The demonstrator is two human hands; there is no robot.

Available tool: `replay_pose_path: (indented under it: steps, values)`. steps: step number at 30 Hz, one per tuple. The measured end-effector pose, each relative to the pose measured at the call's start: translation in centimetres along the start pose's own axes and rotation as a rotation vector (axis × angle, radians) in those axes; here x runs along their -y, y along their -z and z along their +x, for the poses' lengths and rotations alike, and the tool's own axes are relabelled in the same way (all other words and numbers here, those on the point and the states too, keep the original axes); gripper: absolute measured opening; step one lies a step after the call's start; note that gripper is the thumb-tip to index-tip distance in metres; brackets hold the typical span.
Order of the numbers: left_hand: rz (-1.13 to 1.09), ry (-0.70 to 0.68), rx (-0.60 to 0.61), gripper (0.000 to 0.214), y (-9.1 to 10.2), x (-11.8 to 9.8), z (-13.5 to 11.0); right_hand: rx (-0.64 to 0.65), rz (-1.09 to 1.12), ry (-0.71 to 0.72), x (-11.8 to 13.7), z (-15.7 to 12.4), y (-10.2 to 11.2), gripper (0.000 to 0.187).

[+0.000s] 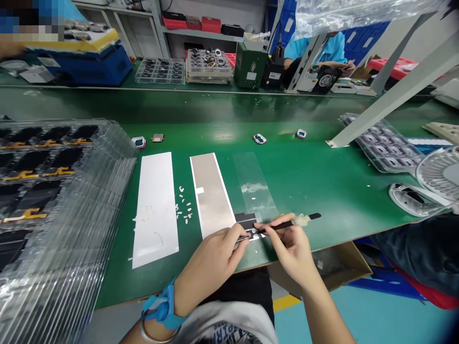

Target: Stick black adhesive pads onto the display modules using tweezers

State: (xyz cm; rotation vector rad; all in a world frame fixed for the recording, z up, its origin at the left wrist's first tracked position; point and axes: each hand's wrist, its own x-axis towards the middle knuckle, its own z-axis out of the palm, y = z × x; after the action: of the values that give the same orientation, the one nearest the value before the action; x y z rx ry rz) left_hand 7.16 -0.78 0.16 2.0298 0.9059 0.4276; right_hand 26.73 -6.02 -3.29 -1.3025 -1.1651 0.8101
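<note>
My right hand point(292, 246) is closed around black tweezers point(315, 216) with a yellowish wrap near the rear end. Their tip points left, toward a small dark part point(250, 234) at my left fingertips. My left hand point(218, 253), with a blue wrist strap point(167, 306), pinches a small metal-edged piece point(242, 239); its exact kind is partly hidden by the fingers. Just beyond both hands lies a dark flat sheet point(245, 220). It meets the lower end of a clear film strip point(256, 181). Left of that lies a beige sheet with white borders point(213, 191).
A white sheet point(156, 205) and several tiny scraps point(186, 210) lie to the left. Stacked clear trays point(107, 191) of black screens rise at far left. A slanted white post point(390, 88), a tray of parts point(383, 143) and a small fan point(439, 174) stand right.
</note>
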Motion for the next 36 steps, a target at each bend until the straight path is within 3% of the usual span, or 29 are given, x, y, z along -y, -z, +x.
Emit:
replay_pose_path:
  steps: [15, 21, 24, 30, 36]
  values:
    - [-0.064, -0.007, -0.054, 0.009, -0.2, 0.2, 0.0, -0.035, 0.049, -0.008, 0.1, 0.3, -0.2, 0.016]
    - [-0.123, 0.043, -0.161, 0.009, -0.1, 0.1, 0.1, -0.136, 0.142, -0.078, 1.1, 0.7, -0.2, 0.019]
    - [-0.168, 0.066, -0.218, 0.012, 0.2, 0.2, 0.0, -0.181, 0.161, -0.025, 2.4, 0.8, -0.5, 0.015]
    - [-0.272, 0.064, -0.269, 0.017, 1.5, -0.2, -0.6, -0.169, 0.297, 0.198, 5.8, 0.2, -4.1, 0.015]
    - [-0.289, 0.074, -0.352, 0.012, 2.0, 0.0, -0.9, -0.111, 0.299, 0.288, 6.7, 0.5, -7.8, 0.023]
